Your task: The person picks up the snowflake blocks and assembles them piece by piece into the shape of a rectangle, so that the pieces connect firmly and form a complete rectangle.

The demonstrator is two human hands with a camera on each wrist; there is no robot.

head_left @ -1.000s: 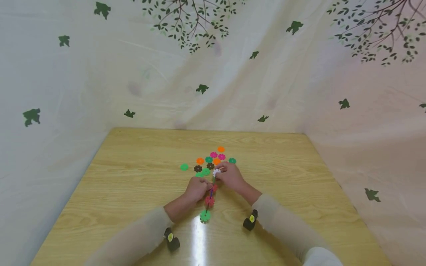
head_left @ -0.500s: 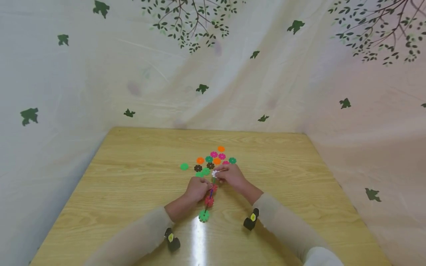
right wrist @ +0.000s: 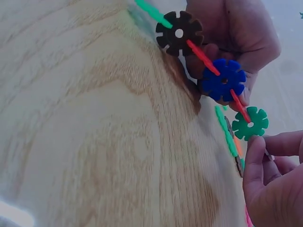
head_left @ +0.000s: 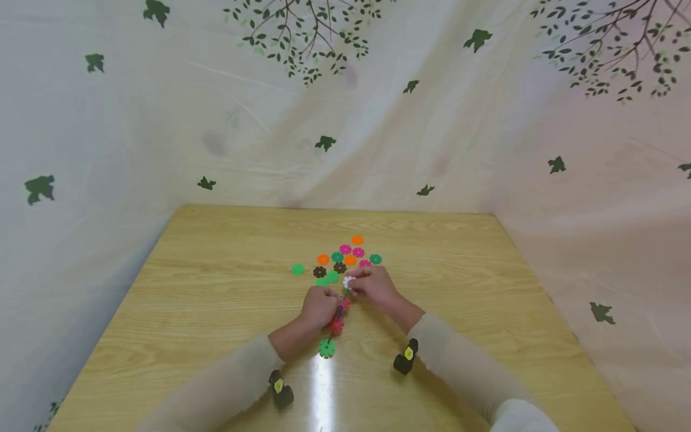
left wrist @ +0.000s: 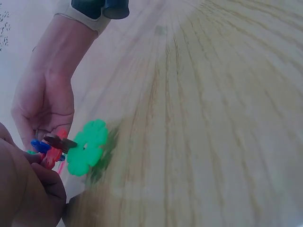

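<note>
A chain of notched interlocking discs (head_left: 336, 326) runs away from me over the table. From its near end the right wrist view shows a light green disc (right wrist: 154, 12), a brown disc (right wrist: 165, 41), a red one, a blue disc (right wrist: 213, 88), another red one and a dark green disc (right wrist: 260, 116). My left hand (head_left: 320, 307) pinches the chain around the blue and farther red discs. With thumb and fingers, my right hand (head_left: 376, 285) pinches a white disc (head_left: 348, 282) against the dark green disc; whether their notches are engaged cannot be seen.
Several loose discs lie flat beyond the hands, among them an orange disc (head_left: 357, 240), a brown disc (head_left: 320, 272) and a light green disc (head_left: 298, 269). A printed cloth (head_left: 259, 156) hangs behind the wooden table (head_left: 216, 252).
My right hand has shifted slightly left and nearer, uncovering a pink disc behind it. The white disc has turned from face-on to more slanted. The chain's near end has swung a little left.
</note>
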